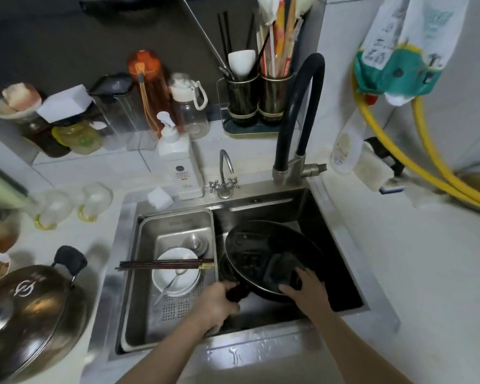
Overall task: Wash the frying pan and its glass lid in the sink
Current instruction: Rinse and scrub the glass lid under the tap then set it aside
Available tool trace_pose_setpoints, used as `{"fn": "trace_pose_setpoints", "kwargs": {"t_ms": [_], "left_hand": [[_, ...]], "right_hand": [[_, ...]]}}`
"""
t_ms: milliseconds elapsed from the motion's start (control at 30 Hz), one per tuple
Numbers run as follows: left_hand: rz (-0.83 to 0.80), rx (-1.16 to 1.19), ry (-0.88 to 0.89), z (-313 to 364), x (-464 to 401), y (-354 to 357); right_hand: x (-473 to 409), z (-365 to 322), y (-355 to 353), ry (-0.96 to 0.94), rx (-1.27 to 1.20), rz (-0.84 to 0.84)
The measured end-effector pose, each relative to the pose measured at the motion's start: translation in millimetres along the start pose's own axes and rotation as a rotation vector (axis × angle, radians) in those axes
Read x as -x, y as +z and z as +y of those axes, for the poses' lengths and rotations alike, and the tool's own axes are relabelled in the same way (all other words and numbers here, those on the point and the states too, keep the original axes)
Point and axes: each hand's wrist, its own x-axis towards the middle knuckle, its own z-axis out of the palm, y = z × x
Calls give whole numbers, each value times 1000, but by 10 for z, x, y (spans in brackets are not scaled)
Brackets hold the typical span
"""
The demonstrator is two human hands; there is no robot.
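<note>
One black frying pan sits tilted in the right basin of the steel sink, its open side facing up toward the camera. The left hand is clenched around the pan's dark handle at the near left edge. The right hand presses a dark cloth or sponge against the inside of the pan; its fingers are curled over it, though the exact grip is partly hidden. In the left basin one steel drain tray carries one white bowl with one spoon resting in it, and one pair of dark chopsticks lies across the bowl's rim. One large metal lid with a black knob lies on the counter at the left. Two faucets stand behind the sink: one small chrome, one tall black-hosed.
</note>
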Motion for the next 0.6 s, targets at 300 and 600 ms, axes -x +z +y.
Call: {"fn": "trace_pose_setpoints", "kwargs": {"t_ms": [300, 600], "left_hand": [[16, -7, -108, -79, -105, 166], [93, -395, -26, 1, -235, 168]], "right_hand": [[-181, -59, 82, -5, -37, -108], [-306, -84, 160, -10, -21, -111]]}}
